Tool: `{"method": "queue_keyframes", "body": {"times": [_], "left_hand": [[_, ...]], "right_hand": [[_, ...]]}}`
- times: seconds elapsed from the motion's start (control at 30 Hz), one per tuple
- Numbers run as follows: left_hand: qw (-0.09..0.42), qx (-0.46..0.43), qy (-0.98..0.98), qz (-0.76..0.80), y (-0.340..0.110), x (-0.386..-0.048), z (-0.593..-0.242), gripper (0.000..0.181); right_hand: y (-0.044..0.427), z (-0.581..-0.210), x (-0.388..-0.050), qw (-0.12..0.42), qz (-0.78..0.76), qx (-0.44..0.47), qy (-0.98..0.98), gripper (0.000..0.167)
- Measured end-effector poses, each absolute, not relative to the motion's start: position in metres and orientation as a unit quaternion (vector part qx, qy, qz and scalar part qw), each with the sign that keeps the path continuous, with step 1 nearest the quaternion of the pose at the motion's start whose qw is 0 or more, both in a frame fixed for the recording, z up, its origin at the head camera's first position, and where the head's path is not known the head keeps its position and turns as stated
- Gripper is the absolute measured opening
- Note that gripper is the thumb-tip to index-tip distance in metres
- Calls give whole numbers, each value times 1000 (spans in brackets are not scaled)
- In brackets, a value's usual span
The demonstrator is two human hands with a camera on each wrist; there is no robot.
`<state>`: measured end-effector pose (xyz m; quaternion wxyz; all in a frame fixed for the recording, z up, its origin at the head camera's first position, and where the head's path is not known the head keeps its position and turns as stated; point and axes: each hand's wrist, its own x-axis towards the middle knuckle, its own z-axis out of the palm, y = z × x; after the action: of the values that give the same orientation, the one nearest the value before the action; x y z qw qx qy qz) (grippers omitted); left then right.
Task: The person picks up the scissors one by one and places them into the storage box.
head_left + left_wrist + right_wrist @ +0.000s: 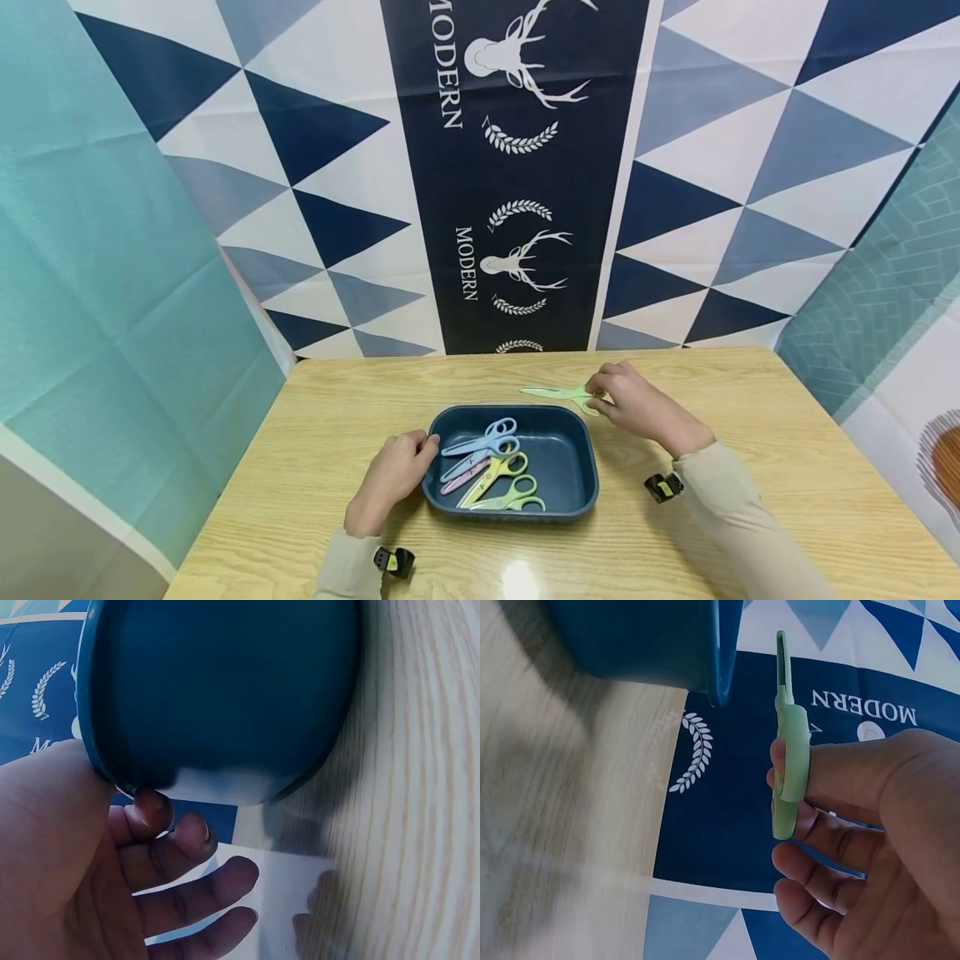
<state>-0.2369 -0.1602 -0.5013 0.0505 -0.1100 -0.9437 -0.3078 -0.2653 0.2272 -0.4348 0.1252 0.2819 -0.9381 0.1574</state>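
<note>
A dark blue tray (558,471) stands on the table, holding blue scissors (480,446), pink scissors (463,478), yellow scissors (489,481) and green scissors (506,502) in its left half. At the tray's left end my left hand (393,475) grips the rim between thumb and index finger; the other fingers hang loosely outside, as the left wrist view shows. Beyond the tray's far right corner, my right hand (637,404) pinches a pair of light green scissors (797,750) by the handle loops. Their closed blades point left, raised off the table in the right wrist view.
The wooden table (337,392) runs back to a wall cloth (517,183) with triangles and deer heads. A teal cloth (112,250) hangs at the left. Past the table's right edge, a round brown item (947,462) is partly visible.
</note>
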Motion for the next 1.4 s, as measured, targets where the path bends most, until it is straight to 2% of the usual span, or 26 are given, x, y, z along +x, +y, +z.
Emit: {"method": "queue_keyframes", "body": {"times": [0.4,0.7,0.9,1.4], "left_hand": [[39,-120,-944,-305,-163,-236,-499,37],[-4,-161,-935,-317,-176,-238,-498,33],[-4,-187,-930,-316,-181,-238,-494,35],[-10,-201,-922,-330,-182,-236,-491,38]], "right_hand": [[218,-434,-260,118,155,288,-938,10],[211,-432,-257,119,153,297,-935,11],[206,-431,-257,130,150,311,-929,11],[188,-423,-259,102,144,327,-928,8]]}}
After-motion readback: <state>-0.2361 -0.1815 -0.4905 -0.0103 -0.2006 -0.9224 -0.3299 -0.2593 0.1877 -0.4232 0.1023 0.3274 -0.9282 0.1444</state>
